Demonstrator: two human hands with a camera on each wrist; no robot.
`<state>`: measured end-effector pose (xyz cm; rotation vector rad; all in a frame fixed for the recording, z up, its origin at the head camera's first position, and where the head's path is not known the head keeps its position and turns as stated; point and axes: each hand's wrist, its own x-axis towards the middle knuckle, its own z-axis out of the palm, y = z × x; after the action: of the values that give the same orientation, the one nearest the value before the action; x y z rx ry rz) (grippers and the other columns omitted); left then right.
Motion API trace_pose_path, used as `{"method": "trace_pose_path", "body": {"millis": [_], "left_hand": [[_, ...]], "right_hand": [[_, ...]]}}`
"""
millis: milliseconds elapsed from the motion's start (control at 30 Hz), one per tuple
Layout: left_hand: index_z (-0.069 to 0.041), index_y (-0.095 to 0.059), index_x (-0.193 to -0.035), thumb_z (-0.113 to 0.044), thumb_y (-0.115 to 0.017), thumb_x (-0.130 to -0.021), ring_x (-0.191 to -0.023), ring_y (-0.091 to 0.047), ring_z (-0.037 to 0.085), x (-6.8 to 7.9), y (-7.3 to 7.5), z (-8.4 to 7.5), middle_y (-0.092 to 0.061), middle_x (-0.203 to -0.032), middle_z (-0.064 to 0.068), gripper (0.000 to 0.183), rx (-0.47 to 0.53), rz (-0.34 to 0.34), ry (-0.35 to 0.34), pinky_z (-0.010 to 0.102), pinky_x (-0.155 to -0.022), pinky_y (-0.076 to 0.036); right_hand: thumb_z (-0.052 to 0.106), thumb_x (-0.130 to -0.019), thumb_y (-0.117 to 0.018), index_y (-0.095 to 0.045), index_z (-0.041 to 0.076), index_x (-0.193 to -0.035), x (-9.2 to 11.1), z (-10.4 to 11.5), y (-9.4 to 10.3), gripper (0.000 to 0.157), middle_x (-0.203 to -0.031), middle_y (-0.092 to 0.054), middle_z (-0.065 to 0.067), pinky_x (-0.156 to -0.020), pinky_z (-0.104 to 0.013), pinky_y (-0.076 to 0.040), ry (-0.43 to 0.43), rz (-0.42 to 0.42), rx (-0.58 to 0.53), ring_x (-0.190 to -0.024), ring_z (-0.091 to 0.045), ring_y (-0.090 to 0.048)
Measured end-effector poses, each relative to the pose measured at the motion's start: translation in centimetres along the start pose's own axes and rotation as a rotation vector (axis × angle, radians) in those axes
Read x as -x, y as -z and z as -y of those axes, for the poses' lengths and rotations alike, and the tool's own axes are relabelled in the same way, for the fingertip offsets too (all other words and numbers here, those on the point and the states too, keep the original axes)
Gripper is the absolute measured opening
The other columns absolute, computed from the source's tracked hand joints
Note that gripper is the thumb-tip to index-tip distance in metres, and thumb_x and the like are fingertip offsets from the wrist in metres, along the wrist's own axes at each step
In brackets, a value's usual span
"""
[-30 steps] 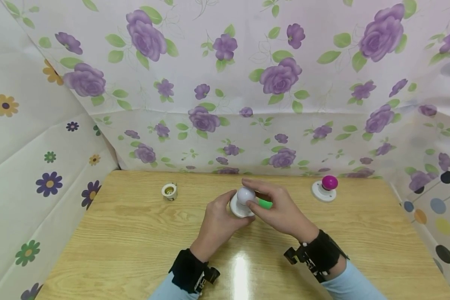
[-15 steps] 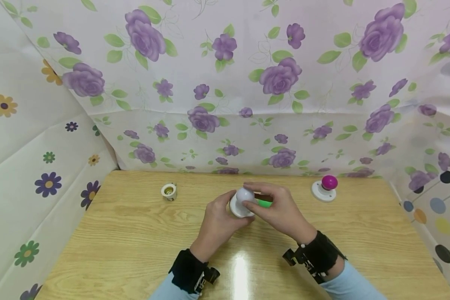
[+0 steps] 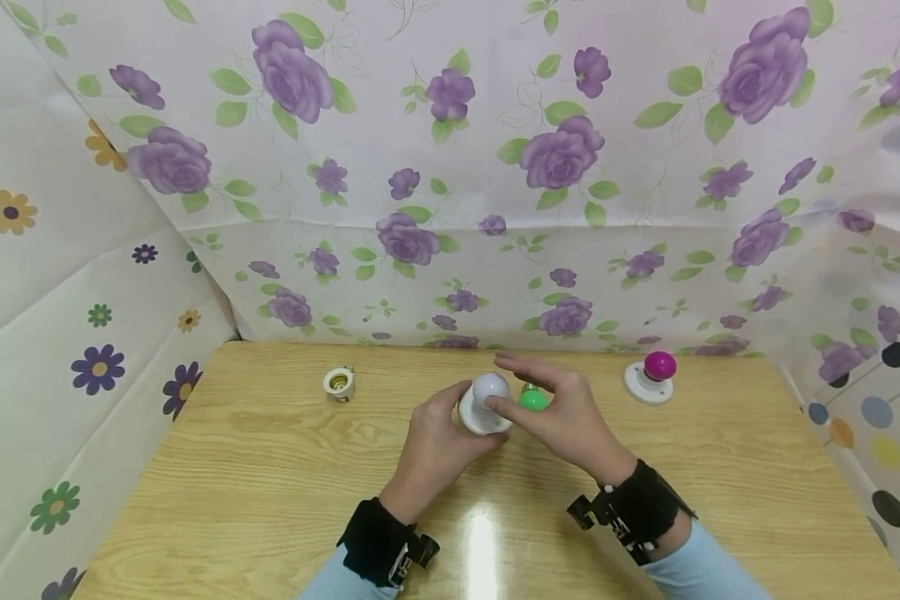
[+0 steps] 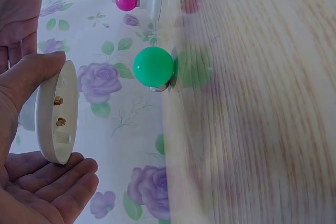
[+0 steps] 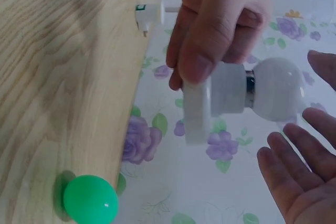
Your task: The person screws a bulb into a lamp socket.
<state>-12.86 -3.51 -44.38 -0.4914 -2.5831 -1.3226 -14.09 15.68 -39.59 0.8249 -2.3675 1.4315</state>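
My left hand [image 3: 438, 437] grips the rim of a round white lamp holder [image 5: 197, 114], raised above the table. In the left wrist view the underside of the lamp holder shows two brass screws. A white light bulb [image 5: 278, 90] sits in its socket, with a strip of metal thread showing between them. Around the bulb my right hand [image 3: 562, 417] has its fingers spread and fairly straight. The right thumb is at the bulb's side in the head view; whether it touches cannot be made out. Behind the right hand, a green bulb [image 3: 532, 401] lies on the table.
A magenta bulb [image 3: 660, 365] in a white round holder [image 3: 648, 390] stands at the table's back right. At the back left is a small white socket [image 3: 339, 383]. Flowered cloth [image 3: 450, 167] hangs along the table's back edge.
The right fingers have spread away from the white bulb, uncovering more of the green bulb and its metal base. My left hand and the lamp holder stay nearly in place.
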Motion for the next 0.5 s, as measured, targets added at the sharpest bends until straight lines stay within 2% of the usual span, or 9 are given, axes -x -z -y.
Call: {"method": "trace_pose_path", "body": {"millis": [100, 267, 367, 500], "left_hand": [[-0.023, -0.053, -0.128, -0.051, -0.076, -0.069, -0.11, -0.05, 0.006, 0.0, 0.0, 0.0, -0.055, -0.119, -0.011, 0.069, -0.003, -0.002, -0.006, 0.03, -0.087, -0.044], [-0.024, -0.054, -0.127, -0.049, -0.077, -0.07, -0.108, -0.051, 0.006, -0.1, -0.1, 0.0, -0.055, -0.118, -0.012, 0.066, 0.005, -0.009, -0.02, 0.032, -0.085, -0.046], [-0.024, -0.053, -0.128, -0.049, -0.076, -0.07, -0.108, -0.051, 0.006, -0.1, -0.1, -0.1, -0.056, -0.118, -0.011, 0.067, 0.01, -0.007, -0.024, 0.033, -0.084, -0.047], [-0.024, -0.052, -0.129, -0.05, -0.076, -0.07, -0.108, -0.051, 0.006, -0.1, -0.1, -0.1, -0.055, -0.119, -0.011, 0.069, 0.004, -0.005, -0.018, 0.033, -0.084, -0.047]], "right_hand": [[0.028, -0.085, -0.069, -0.056, 0.024, -0.128, -0.1, 0.3, 0.2, 0.045, -0.131, -0.051, 0.006, -0.09, -0.038, -0.044, 0.002, 0.045, -0.032, -0.117, -0.012, -0.048], [0.008, -0.086, -0.065, -0.056, 0.01, -0.128, -0.4, 1.7, 0.4, 0.043, -0.134, -0.048, -0.009, -0.091, -0.044, -0.042, 0.021, 0.121, -0.132, -0.12, -0.02, -0.046], [0.0, -0.085, -0.063, -0.055, 0.004, -0.126, -0.4, 2.7, 0.5, 0.043, -0.133, -0.048, -0.014, -0.091, -0.043, -0.042, 0.019, 0.148, -0.162, -0.119, -0.024, -0.047], [-0.001, -0.086, -0.061, -0.055, 0.005, -0.127, -0.3, 2.9, 0.5, 0.042, -0.133, -0.049, -0.013, -0.09, -0.037, -0.043, 0.007, 0.172, -0.163, -0.12, -0.024, -0.046]]}}
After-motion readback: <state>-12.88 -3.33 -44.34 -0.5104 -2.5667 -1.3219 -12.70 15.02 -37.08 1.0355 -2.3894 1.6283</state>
